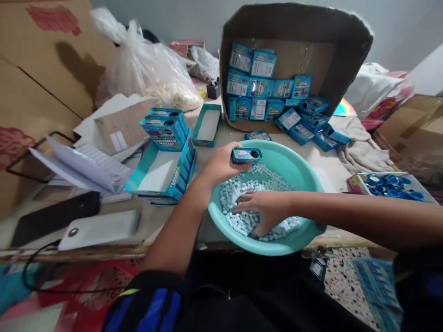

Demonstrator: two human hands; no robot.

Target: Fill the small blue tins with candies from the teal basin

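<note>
A teal plastic basin (297,163) sits at the table's near edge, holding a heap of small pale-blue candies (242,189). My left hand (221,163) holds a small blue candy box (246,155) above the basin's left rim, its round hole facing right. My right hand (265,210) lies palm down in the candies, fingers spread and partly buried. Whether it has any candies in its grasp is hidden.
A tipped cardboard carton (332,41) spills several blue boxes (273,99) behind the basin. Blue display trays (162,173) with boxes stand left. A phone (55,221), a white power bank (100,229), papers, plastic bags and a tray of blue rings (391,184) surround them.
</note>
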